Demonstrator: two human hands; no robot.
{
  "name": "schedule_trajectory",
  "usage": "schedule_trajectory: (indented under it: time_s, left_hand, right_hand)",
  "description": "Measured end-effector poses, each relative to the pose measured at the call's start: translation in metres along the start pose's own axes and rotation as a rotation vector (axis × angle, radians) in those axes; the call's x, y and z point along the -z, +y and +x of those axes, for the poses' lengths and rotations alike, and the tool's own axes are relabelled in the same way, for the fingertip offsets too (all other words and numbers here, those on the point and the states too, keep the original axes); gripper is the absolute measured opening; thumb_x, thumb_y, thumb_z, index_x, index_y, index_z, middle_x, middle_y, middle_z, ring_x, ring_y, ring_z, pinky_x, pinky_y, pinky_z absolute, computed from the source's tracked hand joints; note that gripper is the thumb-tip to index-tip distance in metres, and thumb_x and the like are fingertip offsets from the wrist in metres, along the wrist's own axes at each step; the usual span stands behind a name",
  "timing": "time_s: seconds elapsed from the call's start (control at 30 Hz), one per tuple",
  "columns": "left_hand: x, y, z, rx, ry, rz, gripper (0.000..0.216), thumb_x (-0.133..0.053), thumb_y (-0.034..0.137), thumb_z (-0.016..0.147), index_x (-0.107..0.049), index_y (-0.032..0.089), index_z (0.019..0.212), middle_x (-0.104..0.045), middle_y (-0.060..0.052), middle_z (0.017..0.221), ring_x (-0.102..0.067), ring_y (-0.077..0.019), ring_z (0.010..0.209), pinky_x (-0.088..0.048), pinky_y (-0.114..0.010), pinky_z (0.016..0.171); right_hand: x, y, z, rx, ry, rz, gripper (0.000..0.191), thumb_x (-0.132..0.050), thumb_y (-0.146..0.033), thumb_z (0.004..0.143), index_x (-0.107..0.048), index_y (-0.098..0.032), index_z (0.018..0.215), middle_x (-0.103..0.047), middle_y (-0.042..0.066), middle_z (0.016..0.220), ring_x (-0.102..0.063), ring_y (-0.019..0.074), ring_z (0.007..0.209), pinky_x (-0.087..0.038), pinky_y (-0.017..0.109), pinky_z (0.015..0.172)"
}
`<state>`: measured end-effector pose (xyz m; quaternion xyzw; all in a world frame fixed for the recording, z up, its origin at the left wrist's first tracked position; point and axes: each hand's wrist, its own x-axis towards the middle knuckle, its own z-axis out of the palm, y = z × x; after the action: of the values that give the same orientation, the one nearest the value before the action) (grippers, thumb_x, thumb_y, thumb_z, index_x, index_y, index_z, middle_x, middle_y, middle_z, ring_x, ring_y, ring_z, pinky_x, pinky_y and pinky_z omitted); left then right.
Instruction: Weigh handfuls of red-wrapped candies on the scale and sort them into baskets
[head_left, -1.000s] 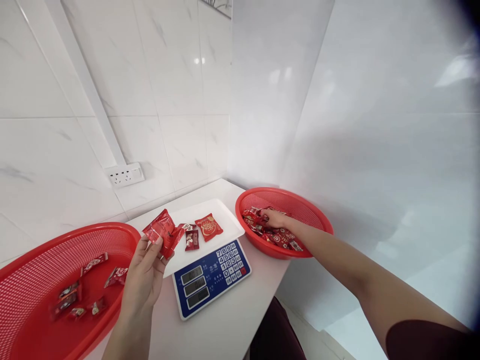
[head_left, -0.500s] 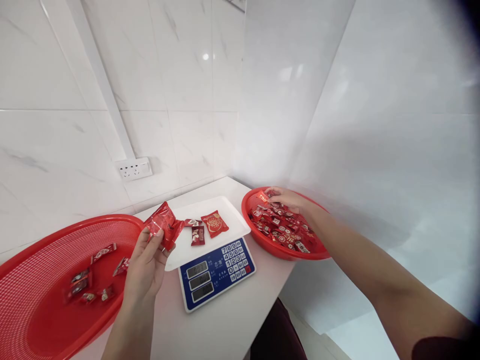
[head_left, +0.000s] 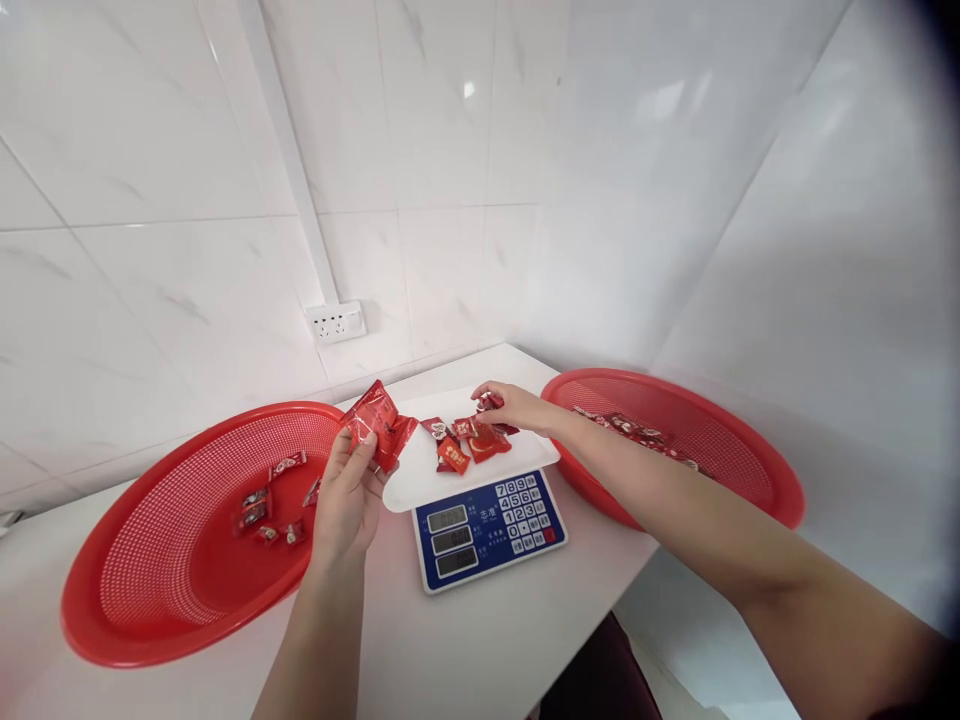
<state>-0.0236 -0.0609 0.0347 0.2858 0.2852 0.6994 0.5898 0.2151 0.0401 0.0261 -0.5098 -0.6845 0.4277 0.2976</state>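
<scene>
My left hand (head_left: 351,490) is closed round shiny red snack packets (head_left: 379,420), held up left of the scale's pan. A white weighing pan (head_left: 420,485) carries several small red wrapped candies (head_left: 453,455), with a larger red packet (head_left: 487,441) among them. Over the back of the pan, my right hand (head_left: 514,407) has its fingers curled on a dark red wrapped candy (head_left: 491,402), just above the others; whether that candy touches the pile is hard to see. The scale's blue panel (head_left: 491,530) faces me, with keys and three displays.
A red plastic basket (head_left: 97,600) with several wrapped candies stands on the left. On the right, partly behind my forearm, another red basket (head_left: 750,470) holds a heap of candies. White walls and a socket (head_left: 336,322) border the white table (head_left: 420,660).
My right hand has moved left from the right basket to the pan, where more candies now lie. My left hand keeps its packets. The view has turned left.
</scene>
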Motion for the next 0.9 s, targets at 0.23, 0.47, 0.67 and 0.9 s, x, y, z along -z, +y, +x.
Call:
schedule_trajectory:
  time_s: [0.23,0.47,0.67,0.9]
  left_hand:
    - [0.003,0.002,0.001,-0.033,-0.035,0.007,0.017,-0.068,0.017,0.073,-0.062,0.020,0.089,-0.069,0.001,0.089,-0.065,-0.0104,0.073,-0.050,-0.017,0.057]
    - [0.004,0.002,0.000,-0.042,-0.032,0.027,0.019,-0.071,0.019,0.070,-0.061,0.021,0.086,-0.070,0.001,0.089,-0.066,-0.0126,0.075,-0.049,-0.018,0.058]
    - [0.004,0.002,0.001,-0.041,-0.032,0.034,0.019,-0.070,0.019,0.071,-0.062,0.021,0.088,-0.069,0.001,0.091,-0.065,-0.0121,0.074,-0.050,-0.019,0.058]
    - [0.003,0.000,0.001,-0.023,-0.030,-0.010,0.017,-0.070,0.016,0.071,-0.061,0.021,0.084,-0.069,0.002,0.090,-0.065,-0.0110,0.072,-0.050,-0.018,0.056]
  right_hand:
    - [-0.004,-0.005,0.001,0.040,0.100,0.005,0.031,-0.064,-0.024,0.067,-0.053,-0.022,0.096,-0.047,-0.007,0.066,-0.046,0.0088,0.056,-0.039,0.023,0.052]
    - [-0.017,-0.002,0.005,0.127,0.214,0.039,0.032,-0.064,-0.025,0.066,-0.052,-0.024,0.095,-0.048,-0.007,0.066,-0.049,0.0107,0.061,-0.041,0.025,0.059]
    - [-0.020,-0.001,0.004,0.127,0.215,0.264,0.031,-0.058,-0.018,0.066,-0.046,-0.024,0.093,-0.052,-0.007,0.070,-0.050,0.0087,0.048,-0.042,0.026,0.051]
    - [-0.023,-0.007,0.001,0.107,0.252,0.522,0.032,-0.056,-0.017,0.067,-0.038,-0.025,0.093,-0.052,-0.009,0.062,-0.052,0.0107,0.049,-0.042,0.027,0.052]
